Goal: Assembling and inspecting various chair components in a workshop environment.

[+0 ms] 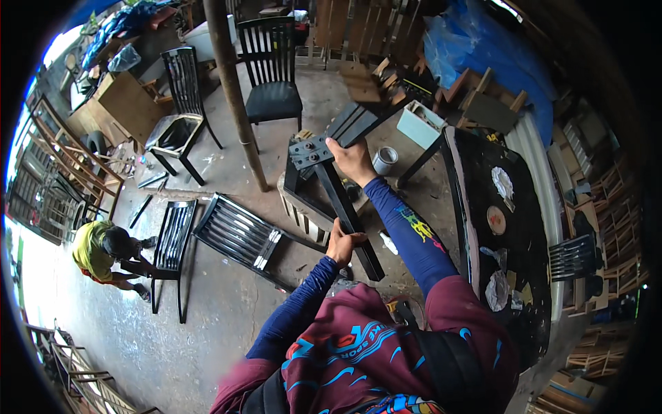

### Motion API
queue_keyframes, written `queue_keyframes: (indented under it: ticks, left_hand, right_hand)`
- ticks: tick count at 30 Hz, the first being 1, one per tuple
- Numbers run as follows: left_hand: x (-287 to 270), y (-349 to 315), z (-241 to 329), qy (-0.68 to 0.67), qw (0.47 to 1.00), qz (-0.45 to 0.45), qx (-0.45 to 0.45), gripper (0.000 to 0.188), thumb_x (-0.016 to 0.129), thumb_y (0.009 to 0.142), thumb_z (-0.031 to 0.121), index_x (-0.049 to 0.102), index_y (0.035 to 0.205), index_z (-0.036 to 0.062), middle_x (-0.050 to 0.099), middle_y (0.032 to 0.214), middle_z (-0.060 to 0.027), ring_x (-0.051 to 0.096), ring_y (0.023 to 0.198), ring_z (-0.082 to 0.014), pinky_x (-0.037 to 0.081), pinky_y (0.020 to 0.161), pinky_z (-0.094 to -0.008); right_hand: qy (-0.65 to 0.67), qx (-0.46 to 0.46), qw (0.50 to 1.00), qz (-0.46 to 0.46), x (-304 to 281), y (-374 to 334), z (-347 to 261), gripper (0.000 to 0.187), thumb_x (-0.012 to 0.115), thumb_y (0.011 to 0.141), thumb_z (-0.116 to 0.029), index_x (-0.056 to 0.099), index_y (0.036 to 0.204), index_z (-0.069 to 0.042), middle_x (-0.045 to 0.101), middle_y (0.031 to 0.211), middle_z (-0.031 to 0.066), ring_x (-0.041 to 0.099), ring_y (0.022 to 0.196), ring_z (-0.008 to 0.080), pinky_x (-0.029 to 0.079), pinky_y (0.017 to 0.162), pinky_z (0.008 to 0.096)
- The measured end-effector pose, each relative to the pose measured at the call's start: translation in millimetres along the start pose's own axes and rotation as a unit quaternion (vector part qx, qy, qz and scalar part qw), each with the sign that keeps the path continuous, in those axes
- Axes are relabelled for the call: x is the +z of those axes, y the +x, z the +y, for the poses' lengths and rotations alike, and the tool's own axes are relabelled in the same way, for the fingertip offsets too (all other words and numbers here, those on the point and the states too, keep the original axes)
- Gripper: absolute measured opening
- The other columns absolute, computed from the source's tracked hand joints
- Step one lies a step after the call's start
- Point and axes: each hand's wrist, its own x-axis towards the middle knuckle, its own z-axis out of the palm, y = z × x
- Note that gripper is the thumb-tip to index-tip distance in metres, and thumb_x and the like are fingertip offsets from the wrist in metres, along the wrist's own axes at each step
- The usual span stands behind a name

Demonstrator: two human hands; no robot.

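A long black post (338, 194) slants across the middle, with a dark metal plate (312, 152) carrying two bolts at its far end. Around the post's near part, the fingers of my left hand (343, 244) are closed. My right hand (353, 161) grips the far end, its thumb on the edge of the plate; its other fingers are partly hidden. Beneath the post is a light-sided crate-like stand (298, 212) with a black frame on it. Another black slatted piece (348, 121) reaches back beyond my right hand.
An open can (385, 160) and a pale box (420, 123) stand right of the stand. A black-topped table (493, 276) is at right. A slatted chair back (238, 234) lies left on the floor. A person in yellow (96, 254) crouches by another chair (172, 238). A wooden pole (234, 96) rises behind.
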Motion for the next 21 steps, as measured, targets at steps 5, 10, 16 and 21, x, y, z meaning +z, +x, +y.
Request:
queue_keyframes:
  ticks: [5,10,16,21]
  left_hand:
    - [-16,-6,-3,0.011,0.999,0.008,0.047,0.045,0.068,0.076,-0.011,0.046,0.114,0.0025,0.062,0.098,-0.0103,0.066,0.089,-0.0235,0.057,0.08,-0.0355]
    - [4,-22,21,0.073,0.989,0.031,0.123,0.053,0.073,0.073,-0.006,0.045,0.117,0.0002,0.061,0.101,-0.0095,0.062,0.095,-0.02,0.054,0.083,-0.0329]
    - [31,-29,33,0.095,0.982,0.054,0.152,0.058,0.075,0.068,-0.004,0.044,0.117,0.0002,0.058,0.098,-0.0074,0.057,0.091,-0.0168,0.051,0.081,-0.0302]
    - [50,1,27,0.106,0.977,0.049,0.18,0.069,0.073,0.067,-0.004,0.043,0.129,-0.0021,0.061,0.108,-0.0117,0.057,0.1,-0.0193,0.049,0.089,-0.0314]
  right_hand:
    - [-0.013,-0.044,0.998,-0.038,20,-7,-13,0.017,0.069,0.087,-0.015,0.066,0.081,0.001,0.072,0.078,0.0166,0.072,0.076,0.0324,0.053,0.064,0.0384]
    - [0.009,-0.008,0.999,-0.035,3,9,-29,0.021,0.075,0.084,-0.018,0.068,0.084,0.001,0.072,0.078,0.0102,0.069,0.071,0.0246,0.053,0.068,0.0356]
    - [0.19,0.275,0.942,-0.035,-17,20,-13,0.034,0.077,0.087,-0.031,0.067,0.111,-0.009,0.066,0.111,0.0031,0.064,0.101,0.0159,0.057,0.063,0.0343]
    - [0.255,0.291,0.918,-0.085,-57,49,30,0.044,0.074,0.089,-0.034,0.065,0.125,-0.01,0.067,0.118,0.0047,0.067,0.103,0.0227,0.059,0.072,0.0453]
